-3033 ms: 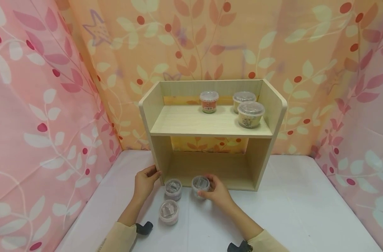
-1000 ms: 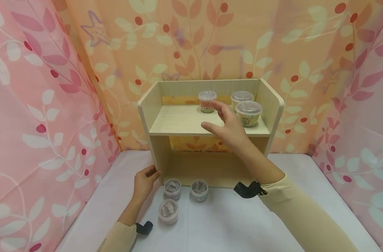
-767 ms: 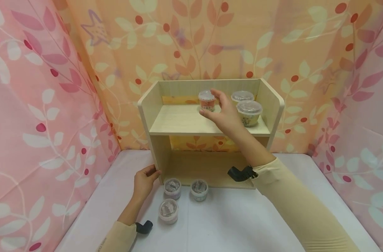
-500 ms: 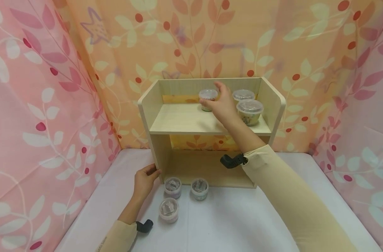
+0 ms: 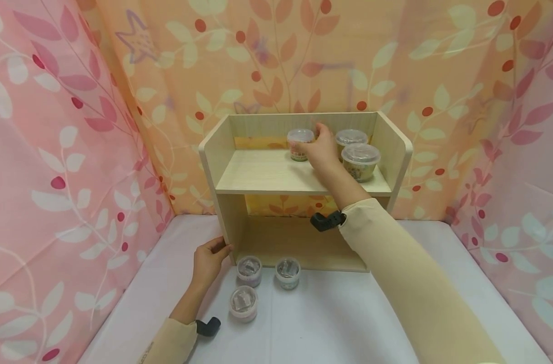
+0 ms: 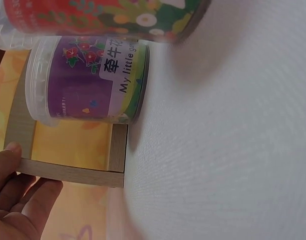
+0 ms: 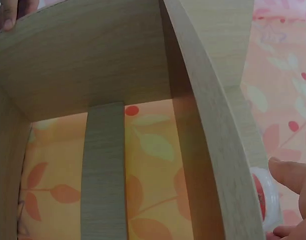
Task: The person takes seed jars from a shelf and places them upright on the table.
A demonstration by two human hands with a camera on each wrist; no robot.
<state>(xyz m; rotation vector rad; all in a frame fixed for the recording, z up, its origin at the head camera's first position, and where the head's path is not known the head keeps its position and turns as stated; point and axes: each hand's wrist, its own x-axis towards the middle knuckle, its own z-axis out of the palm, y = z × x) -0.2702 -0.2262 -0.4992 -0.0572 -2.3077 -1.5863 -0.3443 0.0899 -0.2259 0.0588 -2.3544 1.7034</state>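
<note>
My right hand (image 5: 323, 150) is at the upper shelf, thumb across the front of a red-labelled lidded plastic tub (image 5: 299, 154) and fingers round its far side. The tub stands upright on the shelf; in the right wrist view its clear lid (image 7: 271, 197) shows between thumb and fingers. My left hand (image 5: 210, 260) pinches the front edge of the left side panel of a pale wooden two-tier shelf (image 5: 262, 174); the left wrist view shows that thumb and fingers (image 6: 35, 202) on either side of the panel. Close by stands a purple-labelled tub (image 6: 83, 82).
Two wider lidded tubs stand at the upper shelf's right end, one tub (image 5: 360, 164) in front of the other (image 5: 350, 135). On the white-covered table (image 5: 331, 323), a pinkish-lidded tub (image 5: 243, 305) and another tub (image 5: 288, 274) stand before the shelf. Patterned curtains (image 5: 276, 55) surround it.
My right hand has let go of a tub on the table before the shelf, risen to the upper shelf and closed round the red-labelled tub. The left hand has stayed on the side panel.
</note>
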